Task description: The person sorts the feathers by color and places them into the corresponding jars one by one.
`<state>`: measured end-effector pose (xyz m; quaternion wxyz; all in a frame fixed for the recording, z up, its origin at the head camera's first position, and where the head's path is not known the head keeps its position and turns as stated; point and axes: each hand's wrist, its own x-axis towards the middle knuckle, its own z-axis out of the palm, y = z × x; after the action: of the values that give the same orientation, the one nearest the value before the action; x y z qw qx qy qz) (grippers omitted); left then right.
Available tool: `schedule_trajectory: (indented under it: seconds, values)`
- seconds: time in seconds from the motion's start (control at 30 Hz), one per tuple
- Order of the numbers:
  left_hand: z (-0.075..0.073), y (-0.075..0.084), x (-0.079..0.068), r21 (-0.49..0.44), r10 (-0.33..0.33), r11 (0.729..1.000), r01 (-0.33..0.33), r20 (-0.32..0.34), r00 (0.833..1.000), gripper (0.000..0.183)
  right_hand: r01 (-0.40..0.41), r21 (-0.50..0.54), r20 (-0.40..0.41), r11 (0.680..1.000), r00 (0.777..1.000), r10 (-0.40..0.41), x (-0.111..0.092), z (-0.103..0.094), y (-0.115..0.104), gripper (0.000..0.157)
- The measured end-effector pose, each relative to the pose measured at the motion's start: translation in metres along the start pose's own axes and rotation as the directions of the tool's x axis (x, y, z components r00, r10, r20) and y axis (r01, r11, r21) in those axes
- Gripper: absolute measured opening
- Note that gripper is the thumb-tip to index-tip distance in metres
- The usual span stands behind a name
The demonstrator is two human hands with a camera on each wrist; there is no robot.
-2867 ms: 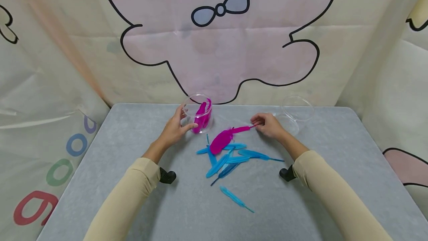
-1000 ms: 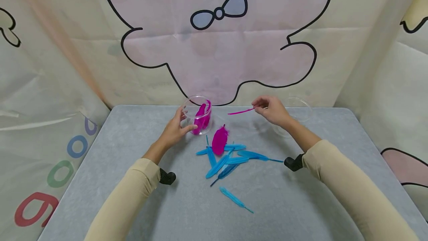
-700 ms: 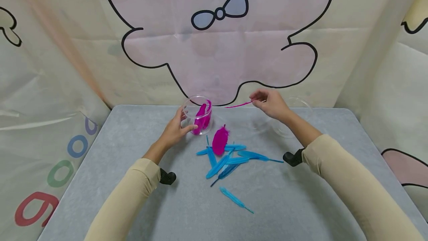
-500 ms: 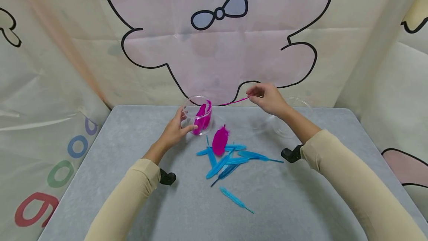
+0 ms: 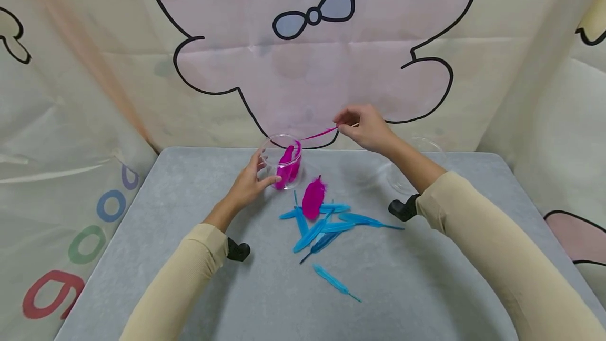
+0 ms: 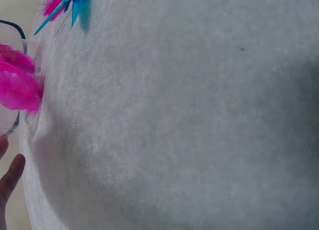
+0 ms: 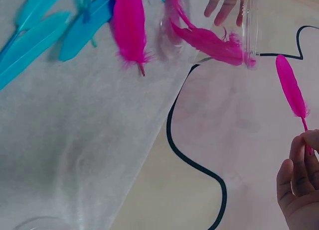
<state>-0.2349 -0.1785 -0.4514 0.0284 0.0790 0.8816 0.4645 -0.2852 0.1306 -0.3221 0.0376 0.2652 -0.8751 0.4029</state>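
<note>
In the head view my left hand (image 5: 247, 183) holds a clear plastic cup (image 5: 270, 166) at the far table edge, thumb in front and fingers behind. Bright pink feathers (image 5: 288, 167) stand inside it. My right hand (image 5: 366, 128) pinches the quill of another pink feather (image 5: 321, 133) between thumb and fingers, raised to the right of the cup. That feather's tip points toward the cup's rim; the right wrist view shows the whole feather (image 7: 291, 85) apart from the cup. One more pink feather (image 5: 314, 199) lies on the table over several blue feathers (image 5: 312, 234).
A second clear cup (image 5: 402, 180) stands at the right rear, partly hidden by my right forearm. A single blue feather (image 5: 331, 279) lies nearer on the grey table (image 5: 265, 299). Behind the table hangs a printed cloth (image 5: 303, 67).
My right hand has lifted the pink feather off the pile and moved it up and left to near the cup's rim. My left hand keeps its hold on the cup.
</note>
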Motion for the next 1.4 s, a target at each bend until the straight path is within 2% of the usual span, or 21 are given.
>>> schedule_trajectory:
  seconds: [0.23, 0.53, 1.2, 1.4]
  values:
    - [0.001, 0.002, -0.001, 0.010, 0.003, 1.000, -0.003, 0.002, 1.000, 0.092, -0.012, 0.030, 0.015, 0.999, 1.000, 0.012, 0.004, 0.007, -0.015, 0.015]
    - [0.001, 0.002, -0.002, 0.015, -0.007, 1.000, 0.007, 0.002, 1.000, 0.092, -0.023, 0.040, 0.062, 0.999, 0.998, 0.020, 0.007, 0.023, -0.020, 0.016]
    - [0.002, 0.001, 0.000, 0.002, -0.010, 1.000, 0.010, 0.006, 1.000, 0.091, -0.031, 0.039, 0.119, 0.999, 0.993, 0.026, 0.011, 0.064, -0.027, 0.016]
    - [0.003, -0.001, -0.001, 0.002, 0.012, 1.000, -0.012, 0.001, 1.000, 0.089, -0.028, 0.033, 0.138, 0.999, 0.990, 0.023, 0.010, 0.074, -0.025, 0.014]
